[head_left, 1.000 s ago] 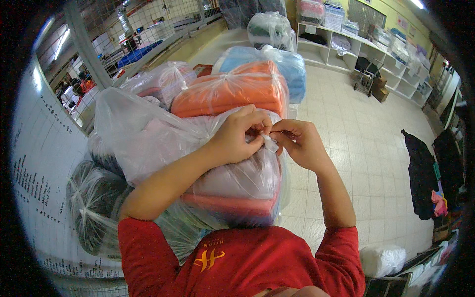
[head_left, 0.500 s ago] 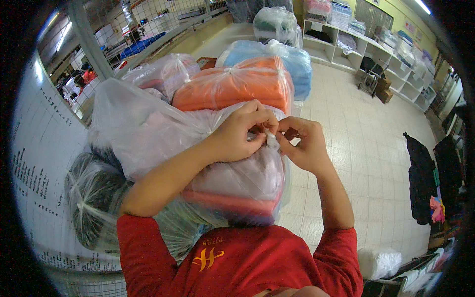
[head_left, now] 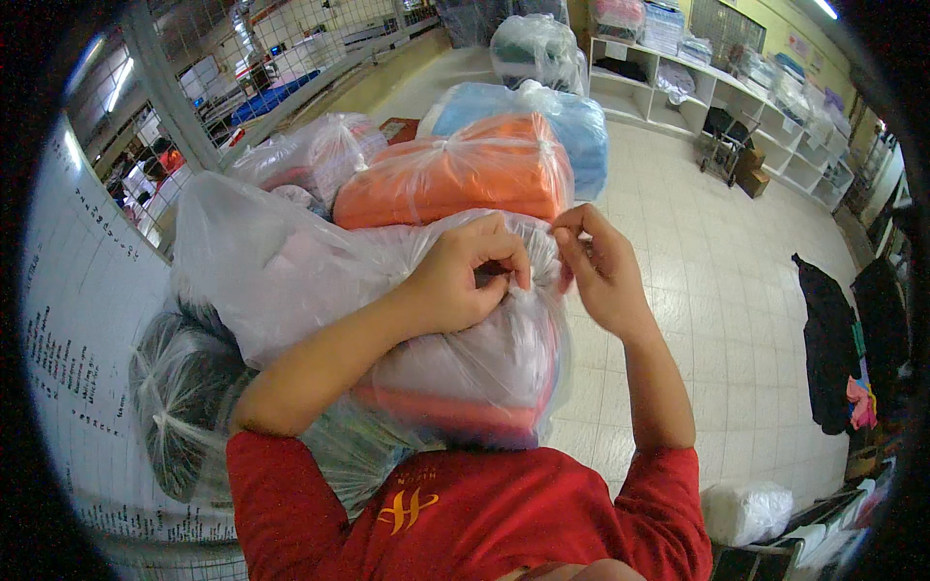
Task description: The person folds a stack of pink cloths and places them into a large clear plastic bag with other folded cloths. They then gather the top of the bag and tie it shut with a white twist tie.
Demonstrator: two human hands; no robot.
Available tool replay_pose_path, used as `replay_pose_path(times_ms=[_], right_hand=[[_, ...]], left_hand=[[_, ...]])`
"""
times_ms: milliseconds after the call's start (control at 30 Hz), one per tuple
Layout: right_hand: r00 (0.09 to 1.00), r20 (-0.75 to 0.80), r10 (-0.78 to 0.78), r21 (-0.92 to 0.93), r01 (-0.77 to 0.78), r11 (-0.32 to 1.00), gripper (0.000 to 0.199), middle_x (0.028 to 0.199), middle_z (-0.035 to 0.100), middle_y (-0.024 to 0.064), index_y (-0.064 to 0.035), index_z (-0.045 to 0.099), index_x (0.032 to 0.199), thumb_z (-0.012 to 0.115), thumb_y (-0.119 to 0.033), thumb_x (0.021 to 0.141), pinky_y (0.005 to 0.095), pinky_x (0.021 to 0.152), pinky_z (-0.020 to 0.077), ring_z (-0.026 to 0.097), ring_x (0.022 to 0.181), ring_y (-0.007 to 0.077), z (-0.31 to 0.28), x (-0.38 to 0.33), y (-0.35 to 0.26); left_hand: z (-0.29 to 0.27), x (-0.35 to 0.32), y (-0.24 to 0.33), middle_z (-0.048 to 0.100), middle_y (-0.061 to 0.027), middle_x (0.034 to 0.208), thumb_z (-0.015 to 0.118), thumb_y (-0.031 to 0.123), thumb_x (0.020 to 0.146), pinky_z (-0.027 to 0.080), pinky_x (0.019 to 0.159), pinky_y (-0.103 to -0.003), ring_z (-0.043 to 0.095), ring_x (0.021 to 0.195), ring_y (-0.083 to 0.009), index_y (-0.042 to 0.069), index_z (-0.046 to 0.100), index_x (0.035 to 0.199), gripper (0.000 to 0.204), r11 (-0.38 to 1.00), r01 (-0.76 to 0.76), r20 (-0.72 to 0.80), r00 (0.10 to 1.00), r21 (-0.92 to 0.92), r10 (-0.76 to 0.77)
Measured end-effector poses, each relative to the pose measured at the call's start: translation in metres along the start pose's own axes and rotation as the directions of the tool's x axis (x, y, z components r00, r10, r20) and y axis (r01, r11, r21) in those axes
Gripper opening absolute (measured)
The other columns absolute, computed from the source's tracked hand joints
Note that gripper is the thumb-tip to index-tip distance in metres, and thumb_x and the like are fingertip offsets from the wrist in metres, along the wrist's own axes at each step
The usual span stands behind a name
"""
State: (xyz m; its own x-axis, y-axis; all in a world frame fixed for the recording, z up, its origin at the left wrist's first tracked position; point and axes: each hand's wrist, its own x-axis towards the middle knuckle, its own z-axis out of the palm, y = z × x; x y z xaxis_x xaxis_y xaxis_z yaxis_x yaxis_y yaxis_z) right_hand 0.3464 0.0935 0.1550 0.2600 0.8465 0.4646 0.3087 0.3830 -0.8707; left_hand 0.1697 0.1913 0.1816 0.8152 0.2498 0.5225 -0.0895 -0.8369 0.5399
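Bag [head_left: 320, 281], clear plastic and stuffed with pale and orange cloth, sits right in front of my chest on top of a pile of other bundles. Its gathered neck is up at the top right, and that is where both my hands meet. My left hand [head_left: 463, 281] is curled into a loose fist over the neck, fingers bent down and pinching the bunched plastic; the part it grips is hidden under my own knuckles, so I can't see how much film is inside. My right hand [head_left: 603, 271] stands just beside it, fingertips narrowed onto the same twist of plastic, palm turned toward the left hand. Whether there is a knot or a tie between them I cannot tell; the fingers cover it.

Behind the bag lies an orange bundle [head_left: 455, 174], tied at the top, and past that a blue bundle [head_left: 572, 121], half hidden by the orange one. A pinkish bundle [head_left: 315, 155] lies to the left. Down at my left elbow a dark bundle [head_left: 179, 397] is partly covered by my forearm and the bag. My red shirt [head_left: 484, 513] cuts off the bag's lower edge. To the right is tiled floor [head_left: 736, 290], with dark clothes [head_left: 833, 339] hanging at the rim, too bent by the lens to make out well.
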Motion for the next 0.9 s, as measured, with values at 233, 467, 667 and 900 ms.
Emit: replay_pose_path(times_ms=[233, 467, 667, 900], right_hand=[[0.938, 0.346, 0.003, -0.350, 0.126, 0.928, 0.023, 0.077, 0.058, 0.0227, 0.0000, 0.056, 0.094, 0.048, -0.021, 0.094, 0.0459, 0.067, 0.0445, 0.057, 0.076, 0.0423, 0.005, 0.002, -0.011], [0.967, 0.247, 0.061, -0.205, -0.009, 0.979, 0.021, 0.067, 0.055, 0.0107, 0.0002, 0.058, 0.086, 0.047, -0.016, 0.093, 0.0332, 0.059, 0.0417, 0.052, 0.062, 0.0188, 0.013, -0.005, 0.003], [0.967, 0.173, 0.188, 0.097, -0.207, 0.974, 0.024, 0.070, 0.052, -0.0054, -0.0025, 0.059, 0.080, 0.047, -0.017, 0.095, 0.0239, 0.059, 0.0374, 0.045, 0.064, 0.0062, 0.018, -0.005, 0.011], [0.928, 0.208, 0.310, 0.093, -0.335, 0.938, 0.028, 0.067, 0.051, -0.0039, -0.0031, 0.059, 0.074, 0.049, -0.019, 0.095, 0.0225, 0.058, 0.0365, 0.044, 0.064, 0.0045, 0.014, 0.000, 0.004]], left_hand=[[0.002, 0.001, 0.002, 0.052, -0.0060, 0.077, 0.057, -0.011, 0.068, 0.046, 0.063, -0.028, 0.055, 0.071, -0.0176, 0.006, 0.054, 0.079, 0.020, 0.989, 0.074, -0.075, 0.994, -0.128, -0.084], [0.001, 0.001, -0.002, 0.054, -0.0039, 0.082, 0.058, -0.009, 0.070, 0.047, 0.066, -0.025, 0.056, 0.075, -0.0132, 0.005, 0.055, 0.082, 0.019, 0.995, 0.060, -0.018, 0.998, -0.077, -0.061], [0.007, -0.003, -0.011, 0.061, -0.0067, 0.084, 0.058, -0.008, 0.071, 0.049, 0.069, -0.030, 0.060, 0.077, -0.0179, 0.004, 0.059, 0.087, 0.020, 0.993, 0.017, -0.024, 1.000, -0.117, -0.020], [-0.002, -0.003, 0.000, 0.061, -0.0104, 0.082, 0.056, -0.005, 0.070, 0.049, 0.069, -0.034, 0.061, 0.076, -0.0250, 0.003, 0.061, 0.083, 0.016, 0.993, -0.080, 0.034, 0.996, 0.087, 0.077]])
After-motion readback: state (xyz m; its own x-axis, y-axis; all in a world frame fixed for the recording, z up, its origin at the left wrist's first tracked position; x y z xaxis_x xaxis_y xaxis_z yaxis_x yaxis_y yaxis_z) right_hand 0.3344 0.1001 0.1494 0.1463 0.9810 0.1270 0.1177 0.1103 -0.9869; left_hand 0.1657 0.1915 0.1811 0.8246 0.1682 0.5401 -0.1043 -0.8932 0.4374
